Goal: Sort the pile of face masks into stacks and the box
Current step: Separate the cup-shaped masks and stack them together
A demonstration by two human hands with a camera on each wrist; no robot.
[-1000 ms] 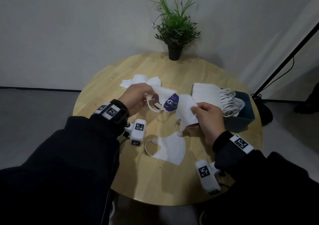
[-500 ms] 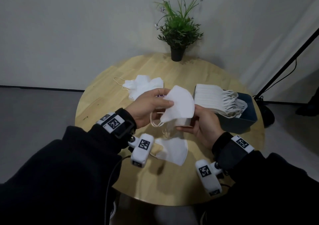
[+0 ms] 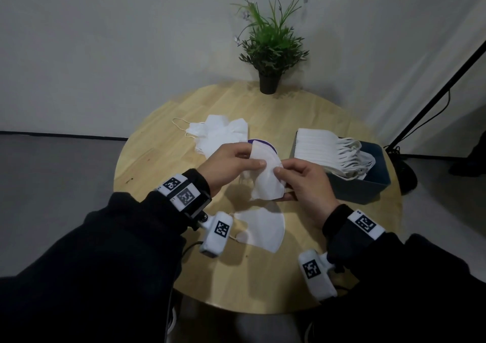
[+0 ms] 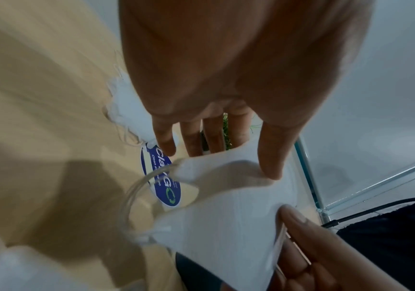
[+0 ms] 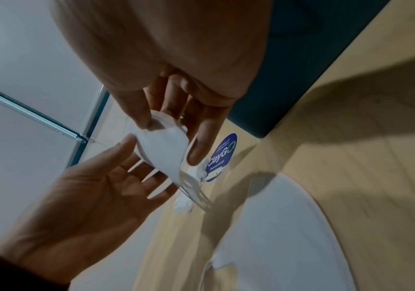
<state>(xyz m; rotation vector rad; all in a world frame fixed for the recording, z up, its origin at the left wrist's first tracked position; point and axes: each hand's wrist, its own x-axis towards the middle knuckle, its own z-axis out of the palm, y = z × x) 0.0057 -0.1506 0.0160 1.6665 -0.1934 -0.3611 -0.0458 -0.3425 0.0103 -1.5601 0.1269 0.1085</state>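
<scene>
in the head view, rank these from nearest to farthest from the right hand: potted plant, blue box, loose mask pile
From the right hand:
1. blue box, just to its right, at the table's right edge.
2. loose mask pile, across the table to the left, beyond the left hand.
3. potted plant, at the table's far edge by the wall.

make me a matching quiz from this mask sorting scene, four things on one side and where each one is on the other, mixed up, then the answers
Things:
1. folded white mask
2. flat white mask
3. stack of masks
4. potted plant

Places:
A. at the far edge of the table, by the wall
B. held up between the left hand and the right hand
C. resting on the blue box, ear loops hanging into it
D. lying on the table close to the person, below the hands

Pairs: 1-B, 2-D, 3-C, 4-A
</scene>
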